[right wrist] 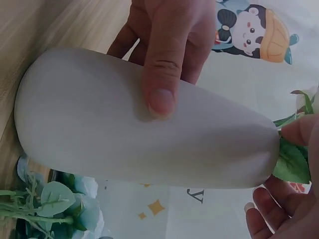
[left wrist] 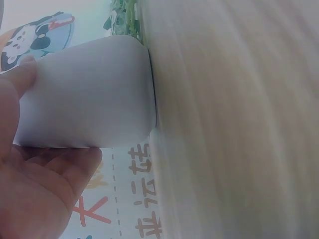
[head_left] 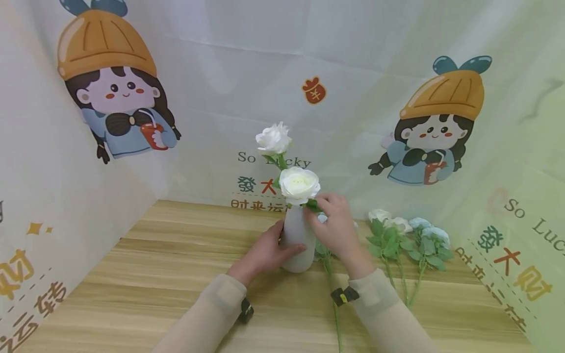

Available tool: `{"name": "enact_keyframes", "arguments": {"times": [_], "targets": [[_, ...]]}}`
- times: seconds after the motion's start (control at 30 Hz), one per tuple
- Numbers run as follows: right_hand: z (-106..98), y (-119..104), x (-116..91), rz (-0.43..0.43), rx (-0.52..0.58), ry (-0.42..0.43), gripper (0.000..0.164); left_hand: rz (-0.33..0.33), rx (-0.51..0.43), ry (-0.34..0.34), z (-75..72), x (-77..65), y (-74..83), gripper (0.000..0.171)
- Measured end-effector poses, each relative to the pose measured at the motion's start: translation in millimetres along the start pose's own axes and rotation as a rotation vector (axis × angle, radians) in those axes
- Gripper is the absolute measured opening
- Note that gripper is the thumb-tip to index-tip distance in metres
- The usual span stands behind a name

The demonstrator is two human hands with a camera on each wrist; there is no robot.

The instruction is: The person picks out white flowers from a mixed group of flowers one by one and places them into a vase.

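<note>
A white vase [head_left: 299,240] stands upright on the wooden table, narrowing toward its mouth. My left hand [head_left: 264,252] grips its side, the thumb across the front and the fingers behind, as the right wrist view also shows. Two white roses rise from the mouth: an open one [head_left: 299,185] low at the rim and a taller one [head_left: 273,138] behind it to the left. At the rim, my right hand [head_left: 336,226] has thumb and curled fingers around the lower rose's green leaf [right wrist: 291,163] and stem. The exact pinch is partly hidden.
White roses [head_left: 390,220] and pale blue flowers [head_left: 430,233] lie on the table [head_left: 176,274] to the right, stems toward me. Another pale blue flower [head_left: 322,217] lies behind my right hand, its long stem running under the forearm. A printed cloth [head_left: 212,98] hangs around the table.
</note>
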State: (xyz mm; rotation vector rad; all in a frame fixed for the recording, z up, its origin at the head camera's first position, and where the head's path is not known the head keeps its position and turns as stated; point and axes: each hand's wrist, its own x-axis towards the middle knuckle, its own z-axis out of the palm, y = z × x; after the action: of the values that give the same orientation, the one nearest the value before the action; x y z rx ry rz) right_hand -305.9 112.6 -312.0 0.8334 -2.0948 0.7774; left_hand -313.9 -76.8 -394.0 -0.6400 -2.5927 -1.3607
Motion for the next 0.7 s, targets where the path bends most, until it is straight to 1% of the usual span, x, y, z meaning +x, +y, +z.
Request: {"name": "enact_keyframes", "arguments": {"times": [0.1,0.17,0.3,0.4,0.5,0.6,0.7], "targets": [[1,2,-3,-0.006,-0.009,-0.031,0.022,0.01,0.01,0.01,-0.1,0.7,-0.5,0.077],[0,3,-4,0.007,-0.016,-0.065,0.023,0.014,0.024,0.01,0.0,1.1,-1.0,0.077],[-2,6,-10,0.04,0.005,-0.122,0.033,0.006,0.04,0.005,0.1,0.8,-1.8,0.08],[-5,8,-16,0.086,0.035,-0.146,0.047,0.002,0.031,0.0,0.2,0.6,-1.7,0.083],[-7,13,-23,0.118,0.05,-0.137,0.051,0.003,0.024,-0.004,0.4,1.0,-1.8,0.085],[-10,20,-29,0.098,0.062,-0.103,0.048,0.0,0.024,-0.006,0.5,1.2,-1.5,0.086],[-14,27,-35,0.069,0.047,-0.074,0.043,-0.003,0.026,-0.001,0.7,0.9,-1.0,0.087]]}}
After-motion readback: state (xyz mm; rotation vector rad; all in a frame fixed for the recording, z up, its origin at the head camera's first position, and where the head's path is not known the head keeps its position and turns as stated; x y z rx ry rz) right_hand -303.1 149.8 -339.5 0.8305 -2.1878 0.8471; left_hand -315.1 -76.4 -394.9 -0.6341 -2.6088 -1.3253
